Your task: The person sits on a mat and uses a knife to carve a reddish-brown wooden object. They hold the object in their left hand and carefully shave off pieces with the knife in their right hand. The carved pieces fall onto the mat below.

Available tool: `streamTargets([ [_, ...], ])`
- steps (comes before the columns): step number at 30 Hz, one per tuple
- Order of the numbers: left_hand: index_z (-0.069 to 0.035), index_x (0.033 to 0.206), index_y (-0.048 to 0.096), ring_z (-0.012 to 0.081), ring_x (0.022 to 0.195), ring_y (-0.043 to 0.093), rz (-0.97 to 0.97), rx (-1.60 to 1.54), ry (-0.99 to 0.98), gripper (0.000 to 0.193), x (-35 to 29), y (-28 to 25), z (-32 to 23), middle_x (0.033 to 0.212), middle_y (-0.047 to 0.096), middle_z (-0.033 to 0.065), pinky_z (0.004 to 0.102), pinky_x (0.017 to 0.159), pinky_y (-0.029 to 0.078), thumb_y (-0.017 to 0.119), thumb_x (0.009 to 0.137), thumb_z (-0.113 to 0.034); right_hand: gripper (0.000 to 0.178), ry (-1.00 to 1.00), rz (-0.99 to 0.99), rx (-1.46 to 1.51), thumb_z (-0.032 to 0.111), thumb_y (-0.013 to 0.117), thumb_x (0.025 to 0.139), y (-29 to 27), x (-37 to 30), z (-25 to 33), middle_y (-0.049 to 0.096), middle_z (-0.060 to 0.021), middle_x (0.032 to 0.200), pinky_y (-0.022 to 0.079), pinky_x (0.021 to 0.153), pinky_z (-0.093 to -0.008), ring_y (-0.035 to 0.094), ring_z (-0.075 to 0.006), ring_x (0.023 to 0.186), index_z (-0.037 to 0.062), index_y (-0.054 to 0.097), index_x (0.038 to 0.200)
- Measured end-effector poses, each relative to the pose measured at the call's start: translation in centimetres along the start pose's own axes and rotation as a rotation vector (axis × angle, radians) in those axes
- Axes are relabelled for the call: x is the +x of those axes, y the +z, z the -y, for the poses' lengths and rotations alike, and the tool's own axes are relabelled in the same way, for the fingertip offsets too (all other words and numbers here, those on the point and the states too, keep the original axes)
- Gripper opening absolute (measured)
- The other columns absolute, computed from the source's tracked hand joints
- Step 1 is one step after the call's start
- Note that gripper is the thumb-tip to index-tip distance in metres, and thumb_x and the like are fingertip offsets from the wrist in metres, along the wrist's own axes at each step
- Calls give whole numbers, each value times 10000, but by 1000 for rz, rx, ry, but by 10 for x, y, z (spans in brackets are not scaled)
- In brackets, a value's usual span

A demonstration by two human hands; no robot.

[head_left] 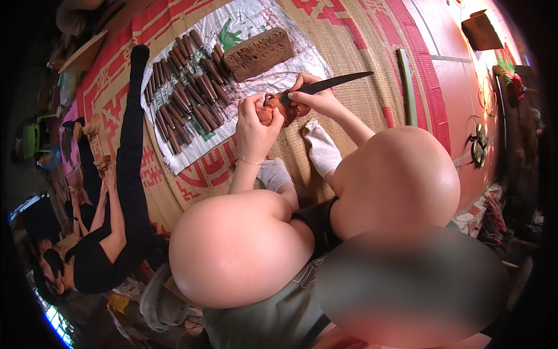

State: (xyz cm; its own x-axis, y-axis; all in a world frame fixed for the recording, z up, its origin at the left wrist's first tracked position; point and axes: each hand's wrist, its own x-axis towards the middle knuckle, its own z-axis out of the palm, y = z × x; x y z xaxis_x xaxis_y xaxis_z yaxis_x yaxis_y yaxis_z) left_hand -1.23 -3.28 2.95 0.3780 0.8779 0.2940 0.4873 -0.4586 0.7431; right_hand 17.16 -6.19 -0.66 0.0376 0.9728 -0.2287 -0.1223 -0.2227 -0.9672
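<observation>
My left hand [256, 131] is closed around one end of a small reddish-brown carved wooden figure [280, 111], held above the mat between my knees. At the other end, my right hand [318, 98] grips a long dark tapering tool [343, 80], perhaps a file. Its narrow end points to the far right, while its near end lies against the carving. My fingers hide part of both. Just beyond my hands, a brown block with a carved or gouged surface [260, 53] rests on a white sheet [311, 52].
Several wooden-handled carving tools [195, 96] lie in rows on the sheet. A patterned straw mat [360, 67] spreads beneath. A green strip [406, 87] lies at the right. Another person [96, 256] sits at the left, holding a brown piece. A fan [160, 302] stands nearby.
</observation>
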Motion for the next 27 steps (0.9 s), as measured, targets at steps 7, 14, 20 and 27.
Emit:
streamTargets([
  [7,12,900,462,220,677,526,-63,33,-42,382,-7,6,8,818,500,122,324,626,449,705,667,-168,148,-117,-51,79,122,638,764,-5,-2,-16,565,2,650,384,423,-184,508,-36,530,66,502,775],
  [14,3,876,441,311,783,508,-67,-19,-126,383,-10,6,7,836,487,154,383,725,419,696,658,-181,141,-91,-74,95,126,634,761,-10,-5,-16,567,-9,659,407,431,-189,531,-47,548,60,509,753],
  [20,4,892,435,312,794,502,-78,-54,-107,380,-14,8,7,839,482,155,390,744,414,691,669,-168,179,-77,14,59,135,654,736,-3,-2,-8,544,9,644,370,458,-203,483,-33,554,45,503,705],
  [27,6,891,438,313,791,502,-58,-1,-38,382,-14,8,2,828,479,154,390,739,415,695,669,-170,156,-50,12,126,119,640,747,-5,-9,8,551,-6,638,406,472,-200,510,-51,538,50,503,717],
])
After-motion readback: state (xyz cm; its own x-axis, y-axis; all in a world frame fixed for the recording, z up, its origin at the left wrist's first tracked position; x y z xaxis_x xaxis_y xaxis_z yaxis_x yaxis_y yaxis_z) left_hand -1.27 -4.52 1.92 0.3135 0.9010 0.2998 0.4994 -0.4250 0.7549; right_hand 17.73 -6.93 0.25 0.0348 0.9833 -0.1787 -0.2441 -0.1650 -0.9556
